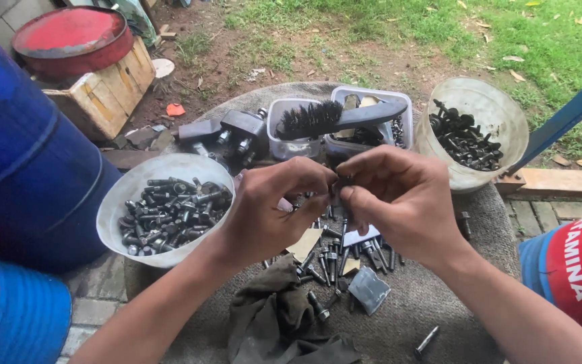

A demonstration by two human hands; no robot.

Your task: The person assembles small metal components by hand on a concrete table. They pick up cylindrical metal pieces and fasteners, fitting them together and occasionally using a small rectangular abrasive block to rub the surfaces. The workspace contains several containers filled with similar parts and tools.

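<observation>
Head view, looking down on a round work surface covered in grey-brown carpet (439, 296). At the centre, the left hand (271, 209) and the right hand (399, 195) meet fingertip to fingertip, both pinched together on a small dark metal fastener (337, 180) held between them, above the surface rather than on it. Only a sliver of the fastener shows, so its long axis and the way it points cannot be told. Holding it raised and close probably keeps it clear of the loose pile and near the eyes.

At 6 o'clock from the hands lie scattered grey steel bolts (331, 259), pieces of cardboard and a crumpled olive-drab rag (271, 317). At 9 o'clock stands a shallow white plastic bowl (112, 209) heaped with dark bolts; at 2 o'clock, a taller translucent plastic tub (506, 108) holds black screws. Keeping these within arm's reach on either side suits sorting, judging by the layout. At 12 o'clock, a black-handled wire brush (338, 116) rests across two clear rectangular plastic trays (399, 98), its long axis running from 9 to 3 o'clock, bristles toward 9.

Blue drums (28, 168) stand at the far 9 o'clock edge.
</observation>
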